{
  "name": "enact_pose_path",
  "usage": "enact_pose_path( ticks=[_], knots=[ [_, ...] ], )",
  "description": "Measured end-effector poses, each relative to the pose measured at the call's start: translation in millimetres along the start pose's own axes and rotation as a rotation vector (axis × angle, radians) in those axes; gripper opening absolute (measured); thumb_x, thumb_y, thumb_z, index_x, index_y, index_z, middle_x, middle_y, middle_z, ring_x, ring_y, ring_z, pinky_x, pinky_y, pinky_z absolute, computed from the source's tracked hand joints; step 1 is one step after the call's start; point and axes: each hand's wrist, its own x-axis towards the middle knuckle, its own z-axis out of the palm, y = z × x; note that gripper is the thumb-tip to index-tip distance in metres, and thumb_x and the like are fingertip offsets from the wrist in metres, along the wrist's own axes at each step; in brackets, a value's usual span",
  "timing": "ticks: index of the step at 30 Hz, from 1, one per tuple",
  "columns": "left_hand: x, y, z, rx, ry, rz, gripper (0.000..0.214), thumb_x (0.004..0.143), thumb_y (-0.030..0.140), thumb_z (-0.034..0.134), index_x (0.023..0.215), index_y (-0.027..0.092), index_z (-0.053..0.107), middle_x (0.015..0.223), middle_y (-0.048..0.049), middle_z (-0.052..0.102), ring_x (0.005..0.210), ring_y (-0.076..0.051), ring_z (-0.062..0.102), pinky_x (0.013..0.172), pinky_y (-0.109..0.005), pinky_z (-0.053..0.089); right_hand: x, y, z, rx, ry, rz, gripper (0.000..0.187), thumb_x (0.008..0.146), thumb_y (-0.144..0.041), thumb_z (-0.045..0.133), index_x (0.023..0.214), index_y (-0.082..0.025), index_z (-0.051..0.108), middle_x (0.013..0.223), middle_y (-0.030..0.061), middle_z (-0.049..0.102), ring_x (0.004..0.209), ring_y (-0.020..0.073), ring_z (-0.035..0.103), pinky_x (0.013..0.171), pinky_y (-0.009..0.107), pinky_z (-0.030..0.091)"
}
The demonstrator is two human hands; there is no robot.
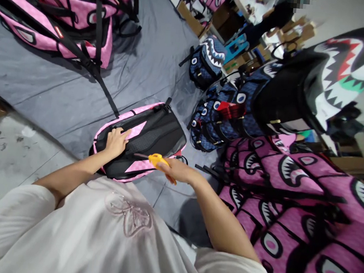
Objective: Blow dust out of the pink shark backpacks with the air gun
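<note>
A pink and black backpack [160, 130] lies in front of me with its black padded back panel and shoulder straps facing up. My left hand [117, 142] is on its left part, fingers bent and closed at the end of a pink shoulder strap [138, 130]. In my right hand [179, 170] is a yellow-handled tool [158, 160] that looks like scissors. Its thin dark tip points left, over the back panel; whether it touches the fabric I cannot tell. My fingers hide part of the handle.
Grey sheeting [163, 58] covers the work surface. More pink backpacks [84, 17] are piled at the upper left. Blue shark-face backpacks [207, 62] stand ahead, beside a black and white one [343, 70]. Rows of pink backpacks [277, 213] crowd the right side. Cardboard boxes [296, 31] are farther back.
</note>
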Motion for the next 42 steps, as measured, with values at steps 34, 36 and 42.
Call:
enact_pose_path(
  ticks=[34,36,42],
  knots=[
    [-29.8,71.4,14.9,-0.334,-0.140,-0.159,0.047,0.097,0.035,0.048,0.143,0.027,0.053,0.145,-0.0162,0.053,0.121,-0.034,0.057,0.094,-0.045,0.049,-70.8,117.4,23.5,0.310,0.533,-0.022,0.045,0.099,-0.058,0.032,0.084,-0.020,0.052,0.056,0.0010,0.059,0.049,0.0150,0.055,0.054,0.025,0.044],
    [-42.2,81.7,22.4,-0.023,-0.095,0.022,0.057,0.095,0.029,0.050,0.151,0.032,0.044,0.163,-0.0146,0.028,0.134,-0.040,0.042,0.102,-0.055,0.040,-70.6,118.2,21.9,0.285,0.604,-0.008,0.043,0.099,-0.057,0.034,0.089,-0.019,0.053,0.057,0.0011,0.060,0.048,0.0152,0.057,0.053,0.025,0.044],
    [-40.3,85.6,33.9,0.206,-0.189,0.098,0.064,0.096,0.033,0.049,0.157,0.031,0.032,0.166,-0.0179,0.016,0.131,-0.042,0.039,0.097,-0.055,0.041,-67.1,105.6,50.2,0.194,0.401,0.052,0.043,0.101,-0.051,0.032,0.102,-0.017,0.057,0.059,0.0007,0.062,0.049,0.0150,0.059,0.055,0.024,0.045]
  ],
)
